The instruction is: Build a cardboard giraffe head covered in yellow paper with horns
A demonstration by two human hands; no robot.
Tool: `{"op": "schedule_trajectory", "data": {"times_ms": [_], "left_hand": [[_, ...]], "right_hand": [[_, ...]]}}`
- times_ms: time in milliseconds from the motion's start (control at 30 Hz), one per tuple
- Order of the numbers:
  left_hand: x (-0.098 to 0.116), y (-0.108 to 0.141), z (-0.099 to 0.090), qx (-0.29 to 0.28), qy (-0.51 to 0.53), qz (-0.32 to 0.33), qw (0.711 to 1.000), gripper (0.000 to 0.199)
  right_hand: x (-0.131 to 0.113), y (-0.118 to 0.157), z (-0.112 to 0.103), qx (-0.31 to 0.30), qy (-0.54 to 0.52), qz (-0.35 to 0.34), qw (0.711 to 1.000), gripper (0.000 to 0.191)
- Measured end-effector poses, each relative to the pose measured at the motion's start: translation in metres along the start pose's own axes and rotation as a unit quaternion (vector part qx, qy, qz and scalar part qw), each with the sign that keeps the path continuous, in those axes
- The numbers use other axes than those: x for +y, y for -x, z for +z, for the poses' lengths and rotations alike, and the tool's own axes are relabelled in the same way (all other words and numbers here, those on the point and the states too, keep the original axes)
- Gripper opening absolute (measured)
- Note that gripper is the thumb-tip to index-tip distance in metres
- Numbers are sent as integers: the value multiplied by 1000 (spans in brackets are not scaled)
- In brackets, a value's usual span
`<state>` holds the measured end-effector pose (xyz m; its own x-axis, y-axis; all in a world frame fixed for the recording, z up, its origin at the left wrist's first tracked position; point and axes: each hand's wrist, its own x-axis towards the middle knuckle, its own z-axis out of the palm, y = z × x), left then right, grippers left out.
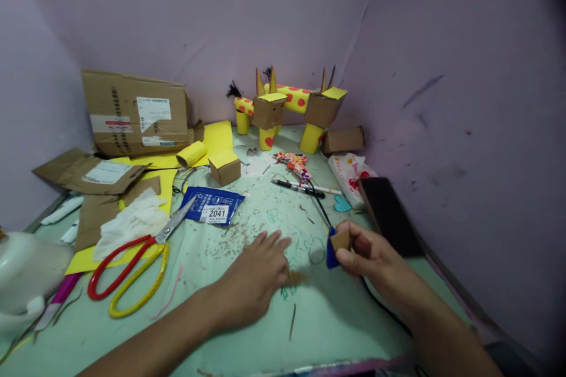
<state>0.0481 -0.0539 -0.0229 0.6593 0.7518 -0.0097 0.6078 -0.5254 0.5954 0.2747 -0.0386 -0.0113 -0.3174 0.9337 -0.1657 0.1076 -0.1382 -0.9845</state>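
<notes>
My left hand [260,274] lies palm down on the pale green tabletop [247,336], fingers spread, next to scattered brown crumbs; a blurred brownish patch shows by its thumb side. In my right hand [369,253], thumb and fingers pinch a small piece of cardboard [340,241]. A flat blue piece [331,254] shows right behind the cardboard; whether the two are joined I cannot tell. A black cord [323,209] passes behind them and comes out under my right wrist. Farther back, it meets a pattern-covered tool [297,166], perhaps a glue gun.
Two cardboard giraffes [269,112] stand at the back. Red-and-yellow scissors [157,241] rest on a blue packet [212,205] at left, near crumpled tissue [130,221] and a white mug [26,277]. A black phone [391,218] lies at right; pens [298,188] lie mid-table.
</notes>
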Motion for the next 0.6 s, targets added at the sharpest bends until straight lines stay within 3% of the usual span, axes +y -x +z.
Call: {"op": "schedule_trajectory", "data": {"times_ms": [100, 233, 300, 367, 400, 500, 600], "left_hand": [[23, 29, -17, -110, 54, 38, 992, 28], [24, 60, -46, -125, 149, -51, 980, 22], [14, 60, -52, -63, 117, -114, 985, 22], [3, 51, -49, 43, 53, -111, 992, 25], [-2, 47, -46, 67, 30, -100, 992, 26], [-10, 50, -40, 32, 9, -53, 998, 26], [-14, 69, -46, 49, 30, -97, 994, 17]], "right_hand": [[1, -4, -8, 51, -35, -5, 998, 30], [3, -15, 1, 56, -57, 26, 996, 35], [1, -24, 8, 60, -57, 26, 996, 35], [-1, -35, 15, 71, -48, 21, 996, 34], [-3, -40, 17, 79, -41, 16, 996, 33], [-6, -53, 15, 113, 0, -21, 993, 29], [-8, -62, -4, 188, 140, -48, 971, 26]]}}
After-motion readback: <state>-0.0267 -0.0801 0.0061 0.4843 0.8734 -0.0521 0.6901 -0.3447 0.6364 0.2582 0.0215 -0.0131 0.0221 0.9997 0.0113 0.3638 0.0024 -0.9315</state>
